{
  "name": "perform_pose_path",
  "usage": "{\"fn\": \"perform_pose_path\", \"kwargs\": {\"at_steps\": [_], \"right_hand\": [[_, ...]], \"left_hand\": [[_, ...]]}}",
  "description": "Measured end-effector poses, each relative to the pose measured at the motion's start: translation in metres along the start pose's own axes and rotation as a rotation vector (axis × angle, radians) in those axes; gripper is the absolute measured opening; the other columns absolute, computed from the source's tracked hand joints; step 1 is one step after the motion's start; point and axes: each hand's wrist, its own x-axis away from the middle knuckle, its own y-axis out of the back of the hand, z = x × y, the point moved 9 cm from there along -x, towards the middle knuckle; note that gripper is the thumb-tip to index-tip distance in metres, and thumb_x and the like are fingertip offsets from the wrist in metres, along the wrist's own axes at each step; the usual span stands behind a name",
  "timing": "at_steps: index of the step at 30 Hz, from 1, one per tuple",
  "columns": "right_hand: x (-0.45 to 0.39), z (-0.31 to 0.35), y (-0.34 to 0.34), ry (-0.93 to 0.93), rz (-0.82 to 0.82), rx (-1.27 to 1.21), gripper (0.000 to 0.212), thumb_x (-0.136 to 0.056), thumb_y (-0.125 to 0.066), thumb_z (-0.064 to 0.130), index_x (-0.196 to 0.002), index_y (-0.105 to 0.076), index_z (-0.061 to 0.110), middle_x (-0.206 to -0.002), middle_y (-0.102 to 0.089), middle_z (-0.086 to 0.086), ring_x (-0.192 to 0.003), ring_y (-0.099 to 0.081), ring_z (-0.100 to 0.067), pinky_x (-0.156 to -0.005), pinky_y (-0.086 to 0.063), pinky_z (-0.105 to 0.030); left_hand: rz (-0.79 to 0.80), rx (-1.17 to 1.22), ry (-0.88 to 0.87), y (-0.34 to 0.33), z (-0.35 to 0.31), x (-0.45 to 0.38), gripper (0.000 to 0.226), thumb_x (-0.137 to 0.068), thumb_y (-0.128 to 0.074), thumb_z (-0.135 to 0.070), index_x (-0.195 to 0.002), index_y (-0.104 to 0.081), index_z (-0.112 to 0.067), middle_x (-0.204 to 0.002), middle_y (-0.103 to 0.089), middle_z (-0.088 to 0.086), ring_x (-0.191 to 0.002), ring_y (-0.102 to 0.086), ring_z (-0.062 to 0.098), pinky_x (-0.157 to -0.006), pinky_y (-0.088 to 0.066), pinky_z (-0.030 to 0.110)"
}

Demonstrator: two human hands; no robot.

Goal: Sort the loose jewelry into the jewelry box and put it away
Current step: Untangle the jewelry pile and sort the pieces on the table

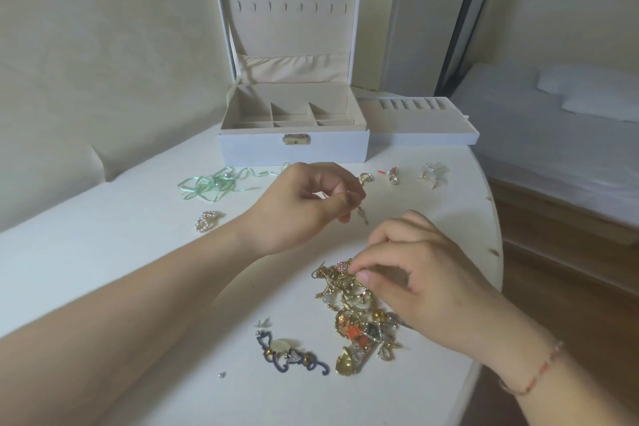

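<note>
Tangled gold jewelry pile (359, 315) beneath pinching right hand (425, 273); smooth white table (138, 252).

The jewelry box (293, 149) has a matt white leather-like shell, a brass-coloured metal clasp (296, 139) and soft beige cloth lining. At 5 o'clock from it, the tangled jewelry pile (359, 318) glints gold metal. The ribbon (211, 183) is glossy green satin; the table (103, 252) looks smooth, matt white.
</note>
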Motion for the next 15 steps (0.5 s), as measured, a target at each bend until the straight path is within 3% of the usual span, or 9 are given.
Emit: {"fn": "perform_pose_path", "kwargs": {"at_steps": [3,6,9,15], "right_hand": [[-0.01,0.015,-0.007,0.014,0.028,0.047,0.018,-0.087,-0.056,0.041,-0.093,-0.071,0.036,-0.082,-0.054,0.017,-0.09,-0.044,-0.005,-0.072,-0.048,-0.029],[-0.021,0.028,-0.008,-0.051,-0.015,0.098,0.02,-0.087,-0.054,0.048,-0.089,-0.068,0.035,-0.078,-0.05,0.014,-0.088,-0.042,-0.006,-0.07,-0.046,-0.03],[-0.029,0.033,-0.016,-0.112,0.011,0.216,0.026,-0.084,-0.054,0.055,-0.093,-0.067,0.034,-0.088,-0.054,0.014,-0.093,-0.043,-0.01,-0.07,-0.038,-0.028],[-0.027,0.031,-0.024,-0.134,0.008,0.159,0.014,-0.082,-0.06,0.04,-0.079,-0.067,0.029,-0.069,-0.046,0.013,-0.084,-0.043,-0.009,-0.058,-0.033,-0.019]], "left_hand": [[-0.034,0.076,0.01,0.004,0.004,-0.001,0.031,-0.081,-0.059,-0.015,-0.051,-0.062,-0.019,-0.079,-0.071,0.001,-0.068,-0.06,0.016,-0.069,-0.046,0.029],[-0.05,0.112,-0.004,0.006,0.002,0.0,0.034,-0.081,-0.058,-0.012,-0.048,-0.061,-0.024,-0.068,-0.067,0.005,-0.063,-0.058,0.015,-0.064,-0.045,0.023],[-0.081,0.124,-0.016,0.008,-0.001,0.0,0.038,-0.079,-0.055,-0.01,-0.044,-0.057,-0.027,-0.065,-0.065,0.002,-0.059,-0.056,0.013,-0.061,-0.044,0.02],[-0.116,0.099,0.054,0.015,0.005,0.001,0.033,-0.077,-0.056,-0.018,-0.044,-0.055,-0.024,-0.07,-0.069,-0.001,-0.063,-0.06,0.013,-0.062,-0.049,0.059]]}}
